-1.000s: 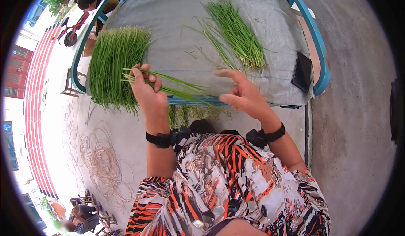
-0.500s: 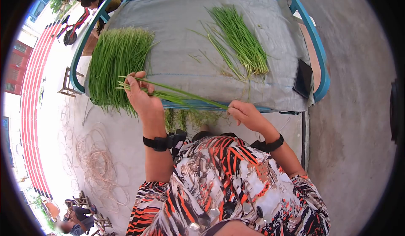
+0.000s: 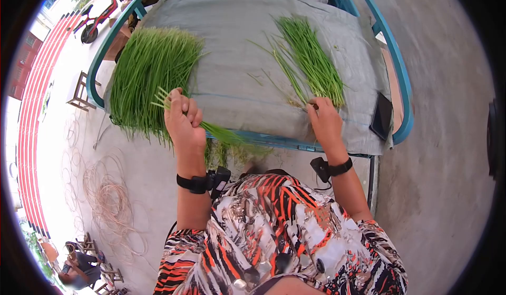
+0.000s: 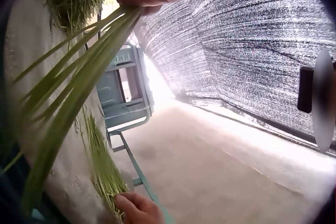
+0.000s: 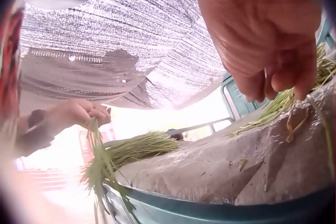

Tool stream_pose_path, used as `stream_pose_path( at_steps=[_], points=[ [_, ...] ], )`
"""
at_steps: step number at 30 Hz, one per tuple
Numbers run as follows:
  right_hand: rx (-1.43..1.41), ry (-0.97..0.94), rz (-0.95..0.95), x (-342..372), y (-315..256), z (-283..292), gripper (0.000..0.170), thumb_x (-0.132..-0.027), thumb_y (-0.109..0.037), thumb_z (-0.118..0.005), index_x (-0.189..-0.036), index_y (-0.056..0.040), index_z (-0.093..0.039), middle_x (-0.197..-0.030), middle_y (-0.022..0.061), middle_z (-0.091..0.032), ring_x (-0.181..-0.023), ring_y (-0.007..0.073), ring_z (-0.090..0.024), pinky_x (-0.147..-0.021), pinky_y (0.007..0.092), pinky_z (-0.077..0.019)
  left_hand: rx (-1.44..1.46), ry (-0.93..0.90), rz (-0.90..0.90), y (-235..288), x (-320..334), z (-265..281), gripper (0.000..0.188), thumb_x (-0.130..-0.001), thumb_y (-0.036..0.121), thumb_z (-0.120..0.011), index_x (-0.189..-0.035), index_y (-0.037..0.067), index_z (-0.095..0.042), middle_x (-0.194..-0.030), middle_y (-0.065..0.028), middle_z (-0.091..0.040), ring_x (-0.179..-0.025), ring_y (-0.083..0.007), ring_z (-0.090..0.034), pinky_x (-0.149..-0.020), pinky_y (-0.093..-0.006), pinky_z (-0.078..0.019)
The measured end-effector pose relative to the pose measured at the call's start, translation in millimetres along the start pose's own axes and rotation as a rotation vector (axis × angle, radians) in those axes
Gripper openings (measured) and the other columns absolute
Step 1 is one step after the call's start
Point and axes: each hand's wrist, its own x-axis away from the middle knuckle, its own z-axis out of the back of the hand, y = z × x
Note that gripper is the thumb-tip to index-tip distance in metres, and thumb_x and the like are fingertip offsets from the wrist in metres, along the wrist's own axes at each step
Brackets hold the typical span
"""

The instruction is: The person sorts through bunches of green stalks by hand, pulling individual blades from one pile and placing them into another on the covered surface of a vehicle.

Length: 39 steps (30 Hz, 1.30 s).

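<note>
My left hand (image 3: 184, 118) grips a small bunch of long green chives (image 3: 224, 133). Their pale cut ends poke out above the fingers, and the leafy ends fan out past the table's near edge. In the left wrist view, the held chives (image 4: 79, 77) hang from the fingertips. At the pale ends of the smaller chive pile (image 3: 311, 58) is my right hand (image 3: 327, 121). Its thumb and fingers pinch at the stalk ends, seen also in the right wrist view, where the curled fingers (image 5: 294, 74) hide part of the pile. A large, dense chive pile (image 3: 153, 74) lies on the left.
A grey cloth (image 3: 237, 68) covers the surface inside a blue-green metal frame (image 3: 403, 100). A black phone (image 3: 380, 116) lies at the right edge. Loose stalks (image 3: 287, 68) lie beside the smaller pile. Coiled wire (image 3: 108, 195) and a wooden stool (image 3: 81, 90) are on the ground at left.
My right hand came in to the held bunch's leafy ends, then moved away up and right to the smaller pile's pale ends. The left hand keeps its bunch.
</note>
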Motion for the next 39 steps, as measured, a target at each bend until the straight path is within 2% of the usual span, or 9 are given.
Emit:
stream_pose_path(
  at_steps=[4,7,10,13,16,19,24,30,39],
  points=[
    [0.139,-0.046,-0.077,-7.5,4.0,-3.5,0.018,-0.083,-0.025,-0.061,-0.089,-0.0078,-0.062,-0.092,0.0099,-0.061,-0.084,0.0311,-0.06,-0.071,0.0428,-0.0453,-0.067,-0.069,0.098,-4.3,9.7,-9.9,0.014,-0.096,0.019,-0.053,-0.1,0.005,-0.053,-0.064,0.0053,-0.036,-0.046,-0.0025,-0.028,-0.037,-0.0191,-0.0198],
    [0.053,-0.003,-0.067,-7.2,11.7,-2.8,0.019,-0.083,-0.025,-0.062,-0.089,-0.0076,-0.061,-0.089,0.0102,-0.063,-0.08,0.0303,-0.061,-0.069,0.0418,-0.0454,-0.134,-0.091,0.135,-11.4,15.4,-15.6,0.013,-0.096,0.018,-0.054,-0.099,0.005,-0.054,-0.063,0.0062,-0.035,-0.045,-0.0016,-0.027,-0.037,-0.0187,-0.0196],
    [-0.125,0.066,-0.054,-5.8,17.9,2.7,0.018,-0.088,-0.023,-0.059,-0.091,-0.0051,-0.058,-0.085,0.0094,-0.066,-0.064,0.021,-0.059,-0.059,0.0333,-0.0457,-0.207,-0.156,0.204,-13.8,19.1,-21.1,0.013,-0.096,0.019,-0.054,-0.1,0.006,-0.053,-0.06,0.0072,-0.034,-0.045,-0.0015,-0.027,-0.038,-0.0194,-0.0192],
    [-0.792,-0.026,-0.246,0.2,7.9,20.2,0.016,-0.093,-0.019,-0.055,-0.095,-0.0036,-0.055,-0.085,0.0087,-0.067,-0.052,0.0094,-0.05,-0.05,0.0227,-0.0417,-0.292,-0.216,0.256,-20.9,22.8,-29.5,0.013,-0.095,0.019,-0.054,-0.1,0.007,-0.054,-0.057,0.008,-0.033,-0.044,-0.001,-0.026,-0.038,-0.0202,-0.0187],
    [-0.964,-0.119,-0.258,7.5,0.6,27.0,0.014,-0.096,-0.017,-0.052,-0.097,-0.0034,-0.053,-0.085,0.0076,-0.067,-0.049,0.0032,-0.045,-0.047,0.0168,-0.0385,-0.399,-0.316,0.309,-36.2,27.4,-37.3,0.016,-0.095,0.021,-0.056,-0.1,0.005,-0.057,-0.056,0.0091,-0.033,-0.044,-0.0008,-0.027,-0.039,-0.0197,-0.0192],
    [-0.987,-0.136,-0.267,16.0,-18.1,33.1,0.015,-0.096,-0.019,-0.054,-0.097,-0.0044,-0.053,-0.085,0.0078,-0.067,-0.05,0.005,-0.047,-0.047,0.0188,-0.0403,-0.594,-0.431,0.274,-61.6,30.1,-42.8,0.022,-0.094,0.023,-0.057,-0.103,0.004,-0.061,-0.057,0.0093,-0.037,-0.045,-0.0009,-0.029,-0.04,-0.0197,-0.0207],
    [-1.084,-0.213,-0.257,30.2,-37.8,32.4,0.014,-0.096,-0.019,-0.053,-0.098,-0.0051,-0.052,-0.087,0.0089,-0.067,-0.052,0.0061,-0.05,-0.049,0.0204,-0.0431,-0.685,-0.473,0.333,-78.7,32.7,-59.4,0.031,-0.09,0.026,-0.062,-0.103,-0.001,-0.065,-0.087,-0.0011,-0.063,-0.081,-0.0079,-0.053,-0.073,-0.0245,-0.0437],
    [-1.144,-0.279,-0.26,38.5,-48.1,30.2,0.011,-0.096,-0.016,-0.053,-0.098,-0.0052,-0.051,-0.088,0.0103,-0.067,-0.053,0.007,-0.052,-0.05,0.0209,-0.0448,-0.55,-0.451,0.429,-82.4,38.1,-67.2,0.033,-0.088,0.027,-0.064,-0.102,-0.003,-0.065,-0.087,-0.0024,-0.064,-0.081,-0.0087,-0.053,-0.074,-0.0252,-0.0441],
    [-1.09,-0.439,-0.264,39.4,-50.1,25.1,0.017,-0.093,-0.014,-0.056,-0.105,-0.0021,-0.054,-0.087,0.009,-0.068,-0.056,0.0074,-0.053,-0.053,0.0202,-0.0439,-0.654,-0.485,0.284,-89.1,39.6,-58.0,0.03,-0.091,0.027,-0.06,-0.094,-0.003,-0.064,-0.077,-0.0011,-0.059,-0.074,-0.0074,-0.048,-0.067,-0.0264,-0.0425]
  ],
)
